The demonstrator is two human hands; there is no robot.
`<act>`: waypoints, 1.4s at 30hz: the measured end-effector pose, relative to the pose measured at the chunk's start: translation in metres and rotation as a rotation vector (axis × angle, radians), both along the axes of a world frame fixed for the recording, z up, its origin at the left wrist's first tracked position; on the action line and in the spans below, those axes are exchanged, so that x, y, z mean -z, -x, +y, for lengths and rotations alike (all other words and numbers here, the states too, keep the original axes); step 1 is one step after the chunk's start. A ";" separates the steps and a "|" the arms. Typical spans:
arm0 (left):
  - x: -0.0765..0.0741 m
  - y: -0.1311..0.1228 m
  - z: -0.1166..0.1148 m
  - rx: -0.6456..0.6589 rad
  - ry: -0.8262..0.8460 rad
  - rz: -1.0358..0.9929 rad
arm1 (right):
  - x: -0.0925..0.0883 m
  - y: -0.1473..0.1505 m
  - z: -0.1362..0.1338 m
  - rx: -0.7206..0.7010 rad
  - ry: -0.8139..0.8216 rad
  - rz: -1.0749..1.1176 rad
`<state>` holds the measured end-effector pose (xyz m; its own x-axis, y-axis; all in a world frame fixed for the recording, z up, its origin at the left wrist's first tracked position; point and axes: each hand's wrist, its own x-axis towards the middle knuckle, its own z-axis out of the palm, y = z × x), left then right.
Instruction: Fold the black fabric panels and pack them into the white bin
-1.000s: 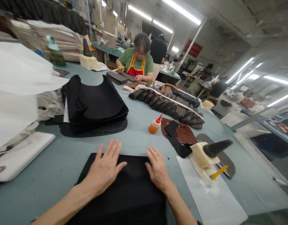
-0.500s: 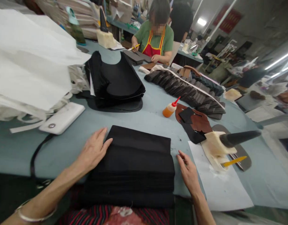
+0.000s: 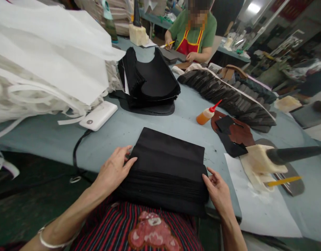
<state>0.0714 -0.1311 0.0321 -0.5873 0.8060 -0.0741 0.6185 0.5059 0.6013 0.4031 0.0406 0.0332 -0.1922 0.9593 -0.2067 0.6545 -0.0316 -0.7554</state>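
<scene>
A layered stack of black fabric pieces (image 3: 168, 157) lies at the table's near edge, its front part against my striped clothing. My left hand (image 3: 115, 167) grips its left side, the thumb over the top and the fingers along the edge. At the right side, the thumb of my right hand (image 3: 218, 190) rests on the stack's edge with the other fingers curled beside it. The undersides of both hands are hidden. Beyond the stack stands a small glue bottle (image 3: 204, 115) with a red nozzle and orange liquid.
Further back lie a curved pile of black pieces (image 3: 160, 82) and a row of dark grey pieces (image 3: 223, 92). A white power bank (image 3: 99, 116) with a black cable is left, near white sheets (image 3: 58, 45). Right is a foam block (image 3: 257, 157) holding tools. A co-worker (image 3: 194, 38) sits opposite.
My right hand has moved in from beside the stack to touch its right edge. The left hand stays at the left side. The camera view has shifted, so the table's things appear further right.
</scene>
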 end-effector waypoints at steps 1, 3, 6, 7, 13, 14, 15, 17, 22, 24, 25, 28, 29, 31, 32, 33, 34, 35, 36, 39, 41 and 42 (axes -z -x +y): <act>0.000 -0.002 0.001 0.002 -0.004 0.061 | -0.002 0.001 0.000 0.004 0.032 0.028; -0.001 -0.010 0.006 0.076 -0.034 0.202 | -0.010 0.004 0.001 0.032 0.149 0.160; -0.001 -0.034 0.014 0.380 -0.101 0.350 | -0.027 0.012 0.002 0.099 0.360 0.425; -0.001 -0.044 0.018 0.481 -0.117 0.374 | -0.032 0.016 0.003 0.117 0.411 0.492; -0.007 -0.098 0.038 0.721 -0.096 0.398 | -0.040 0.025 0.012 0.208 0.591 0.750; -0.009 -0.102 0.040 0.727 -0.082 0.396 | -0.038 0.024 0.014 0.222 0.617 0.765; -0.012 -0.103 0.043 0.727 -0.066 0.398 | -0.036 0.023 0.015 0.237 0.639 0.774; -0.018 -0.102 0.048 0.732 -0.033 0.422 | -0.033 0.020 0.017 0.270 0.664 0.793; -0.046 -0.077 0.082 0.825 0.023 0.437 | -0.030 0.022 0.020 0.386 0.630 0.951; -0.062 -0.061 0.113 0.836 0.085 0.435 | -0.029 0.025 0.021 0.398 0.541 1.016; -0.069 -0.051 0.130 0.828 0.117 0.449 | -0.029 0.026 0.021 0.407 0.464 1.020; -0.079 -0.022 0.178 0.803 0.108 0.529 | -0.025 0.029 0.020 0.448 0.142 0.872; -0.078 -0.014 0.188 0.770 0.089 0.554 | -0.024 0.029 0.020 0.441 0.034 0.781; -0.070 -0.005 0.197 0.725 0.058 0.588 | -0.022 0.031 0.019 0.361 -0.139 0.587; -0.064 -0.004 0.196 0.706 0.027 0.592 | -0.021 0.034 0.018 0.285 -0.209 0.488; -0.056 -0.006 0.192 0.691 -0.021 0.592 | -0.021 0.038 0.019 0.186 -0.278 0.389; -0.048 -0.010 0.186 0.674 -0.082 0.590 | -0.021 0.044 0.020 0.064 -0.351 0.290; -0.040 -0.016 0.178 0.656 -0.154 0.590 | -0.022 0.051 0.023 -0.071 -0.427 0.184; -0.031 -0.022 0.171 0.629 -0.210 0.598 | -0.022 0.059 0.027 -0.215 -0.501 0.074; -0.007 -0.034 0.154 0.612 -0.231 0.614 | -0.019 0.086 0.042 -0.575 -0.643 -0.240; 0.005 -0.029 0.150 0.560 -0.184 0.594 | -0.013 0.099 0.053 -0.696 -0.649 -0.381; 0.010 -0.023 0.148 0.516 -0.151 0.577 | -0.009 0.103 0.059 -0.730 -0.640 -0.424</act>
<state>0.0944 0.0170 0.0219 -0.0490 0.9642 0.2607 0.9881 0.0087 0.1533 0.3003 0.0991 0.0418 -0.7968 0.5941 0.1105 0.5682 0.7988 -0.1975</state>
